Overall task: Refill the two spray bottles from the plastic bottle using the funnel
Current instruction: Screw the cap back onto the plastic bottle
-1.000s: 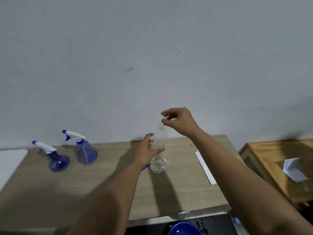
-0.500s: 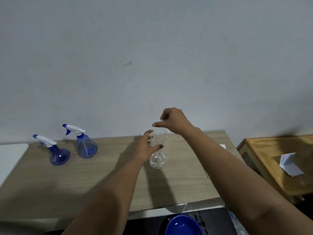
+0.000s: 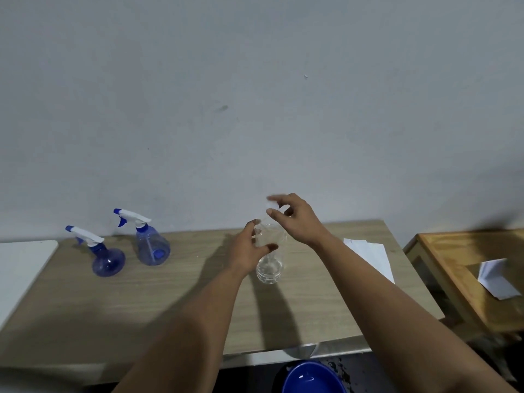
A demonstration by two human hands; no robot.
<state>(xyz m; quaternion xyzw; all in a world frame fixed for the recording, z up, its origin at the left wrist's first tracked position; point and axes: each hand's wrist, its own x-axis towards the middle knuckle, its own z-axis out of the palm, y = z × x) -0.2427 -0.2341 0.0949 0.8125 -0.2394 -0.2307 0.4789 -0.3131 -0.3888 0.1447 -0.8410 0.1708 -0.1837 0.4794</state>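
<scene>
Clear plastic bottle (image 3: 268, 269) upright near the middle of the wood-grain surface (image 3: 175, 302), no label and no legible writing on it. Left hand (image 3: 249, 252) wrapped round the upper body of the bottle, thumb on the near side, fingers (image 3: 251, 226) closed against the far side, grip firm. Right hand (image 3: 295, 219) at the bottle's top, fingertips pinched on a small pale cap (image 3: 270, 206); motion blur there, so whether cap is on or off the neck cannot be told. Two blue translucent spray bottles at the far left of the surface, close to the wall (image 3: 255, 109): nearer spray bottle (image 3: 105, 255) round-bellied, farther spray bottle (image 3: 149, 242) cone-shaped, both upright, both with white trigger heads and blue nozzles pointing left, standing just beside each other, well apart from the plastic bottle. No brand marks readable on either. Funnel not identified in view. White sheet of paper (image 3: 371, 252) lying flat on the right end of the surface, partly hidden by the right forearm. White board (image 3: 19, 268) abutting the surface at the far left. Separate wooden side table (image 3: 459, 268) to the right, folded white paper (image 3: 496, 277) on it, blank as far as can be seen. Blue basin (image 3: 312, 378) below the near edge of the surface, only its rim showing. Both forearms crossing the foreground and casting long shadows on the surface, covering part of it.
</scene>
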